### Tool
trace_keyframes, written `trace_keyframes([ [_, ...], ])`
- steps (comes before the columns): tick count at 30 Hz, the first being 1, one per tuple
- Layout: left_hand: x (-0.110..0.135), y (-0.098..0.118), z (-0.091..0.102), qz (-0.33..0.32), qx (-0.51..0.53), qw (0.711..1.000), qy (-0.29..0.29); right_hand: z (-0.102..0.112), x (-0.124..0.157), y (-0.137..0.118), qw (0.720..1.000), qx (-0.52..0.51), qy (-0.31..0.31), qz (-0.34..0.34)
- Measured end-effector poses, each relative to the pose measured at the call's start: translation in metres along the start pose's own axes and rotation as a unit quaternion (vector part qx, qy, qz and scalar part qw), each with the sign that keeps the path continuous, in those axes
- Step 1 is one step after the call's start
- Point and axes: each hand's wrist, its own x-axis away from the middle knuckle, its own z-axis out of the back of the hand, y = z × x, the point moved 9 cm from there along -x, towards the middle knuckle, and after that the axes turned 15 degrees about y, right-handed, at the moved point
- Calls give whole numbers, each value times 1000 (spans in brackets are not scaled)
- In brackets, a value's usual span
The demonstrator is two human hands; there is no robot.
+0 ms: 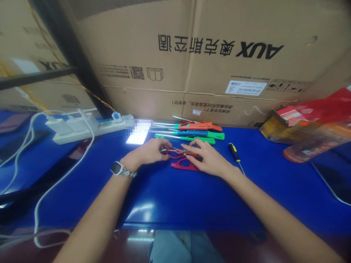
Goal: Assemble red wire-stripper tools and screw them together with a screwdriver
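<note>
An opened red stick lighter (175,152) lies between my hands, with thin wires showing inside it. My left hand (152,150), with a watch on its wrist, is closed on the lighter's metal end. My right hand (211,157) grips the handle end between thumb and fingers, hiding part of it. Just below, nearer to me, a loose red half shell (182,165) rests on the blue table, partly under my right fingers. Behind my hands lie several stick lighters side by side, among them an orange lighter (199,126) and a green lighter (204,140).
A black and yellow screwdriver (234,150) lies right of my right hand. A lit phone (139,132) and a white power strip (90,128) with cables are at left. A large cardboard box (137,47) walls off the back. Red packaging (315,135) stands at right.
</note>
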Motion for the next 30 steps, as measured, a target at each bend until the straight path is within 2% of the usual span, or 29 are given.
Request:
trace_keyframes([
  [4,0,-3,0,19,8,1000,5,4,-3,7,999,-25,39,-27],
  [6,-2,-6,7,28,9,999,24,4,-5,9,998,-39,47,-33],
  [11,-9,-21,54,13,-59,983,176,-4,-24,6,996,-67,33,-42],
  [13,-9,-30,63,24,-83,977,196,-14,-40,1,998,-62,7,-32],
  [15,-9,-37,61,38,-91,978,186,-27,-59,-8,998,-50,-25,-12],
  [19,-8,-42,42,60,-90,984,142,-56,-95,-23,997,9,-71,7],
  [23,-8,-41,35,68,-119,982,126,-75,-115,-24,996,22,-87,-18],
  [26,-9,-37,40,54,-106,983,138,-72,-114,-19,997,-32,-67,-31],
  [30,-11,-23,50,9,2,984,178,-35,-95,-11,993,-112,20,-28],
])
